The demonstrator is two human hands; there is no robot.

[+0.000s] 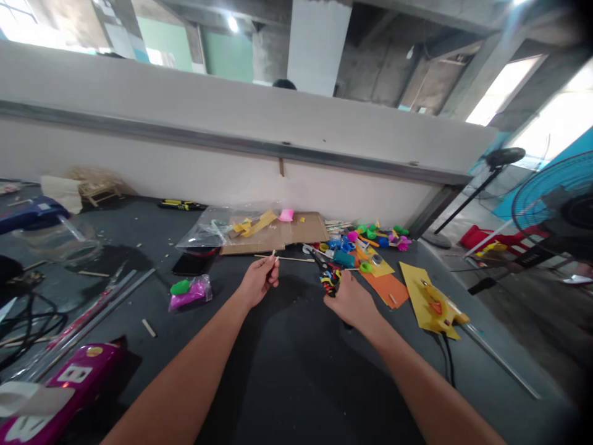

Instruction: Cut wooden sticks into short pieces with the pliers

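My left hand [259,278] is closed in a pinch on a thin wooden stick [273,255] held upright above the dark table [287,371]. My right hand [352,300] is closed round the colourful handles of a pair of scissors [324,272], whose blades point up and left toward the stick. A second long thin stick [285,258] lies flat on the table just behind both hands. The scissor tips stand a short way to the right of the held stick, not touching it.
Flat cardboard [278,235] and a clear plastic bag [208,232] lie behind the hands. Colourful small parts [365,244], orange paper [386,287] and yellow card [428,300] sit to the right. A bag of green and purple clay [189,290] lies left. Metal rods [92,315] cross the left side.
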